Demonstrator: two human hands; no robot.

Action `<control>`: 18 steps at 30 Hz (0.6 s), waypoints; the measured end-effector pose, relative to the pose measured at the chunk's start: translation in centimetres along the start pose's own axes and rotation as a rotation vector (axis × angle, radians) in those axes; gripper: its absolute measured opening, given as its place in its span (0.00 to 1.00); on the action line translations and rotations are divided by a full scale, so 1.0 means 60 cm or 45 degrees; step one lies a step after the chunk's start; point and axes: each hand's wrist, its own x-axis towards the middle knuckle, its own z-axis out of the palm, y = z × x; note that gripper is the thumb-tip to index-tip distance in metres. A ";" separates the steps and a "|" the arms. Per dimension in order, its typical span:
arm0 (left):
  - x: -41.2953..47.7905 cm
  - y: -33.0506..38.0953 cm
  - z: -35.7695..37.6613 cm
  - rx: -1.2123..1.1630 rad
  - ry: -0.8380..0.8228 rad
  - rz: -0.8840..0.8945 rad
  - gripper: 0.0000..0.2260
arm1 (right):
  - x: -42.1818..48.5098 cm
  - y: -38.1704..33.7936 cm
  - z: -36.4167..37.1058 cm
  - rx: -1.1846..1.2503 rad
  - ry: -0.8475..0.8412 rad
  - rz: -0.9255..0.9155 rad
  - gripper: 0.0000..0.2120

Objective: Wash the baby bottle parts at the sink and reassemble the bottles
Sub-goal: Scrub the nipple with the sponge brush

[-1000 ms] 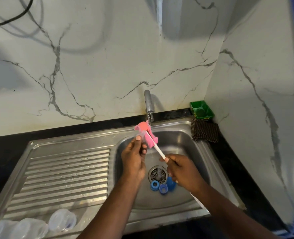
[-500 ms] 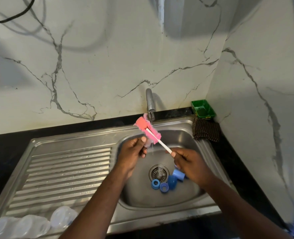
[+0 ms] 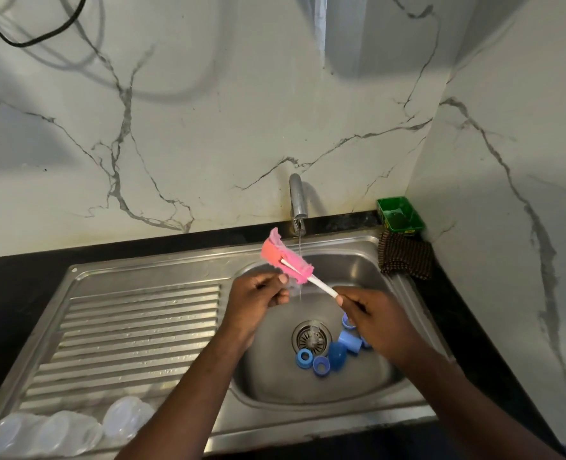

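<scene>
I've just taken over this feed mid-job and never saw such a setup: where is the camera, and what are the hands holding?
No machine here: a person works bare-handed, and the one picture comes from a camera on their head, looking down into a steel sink. The right hand grips the white handle of a pink sponge brush. The left hand pinches a small clear part beside the thin stream from the tap; I cannot tell which part. Blue bottle rings and caps lie in the basin by the drain. Clear bottles lie on the draining board, lower left. A green box and a brown cloth sit at the back right corner.
</scene>
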 end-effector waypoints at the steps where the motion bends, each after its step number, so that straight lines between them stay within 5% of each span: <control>1: -0.002 -0.002 0.011 -0.044 0.015 -0.038 0.05 | 0.007 -0.011 0.003 -0.113 0.025 -0.004 0.11; 7: 0.020 -0.002 0.027 -0.199 0.461 -0.286 0.06 | -0.018 -0.037 0.030 -0.502 0.199 -0.078 0.03; 10: 0.024 -0.002 0.024 -0.482 0.406 -0.491 0.21 | -0.014 -0.039 0.054 -0.453 0.149 -0.051 0.07; 18: 0.017 0.003 0.021 -0.813 0.237 -0.503 0.08 | -0.033 -0.011 0.052 -0.345 0.131 0.068 0.05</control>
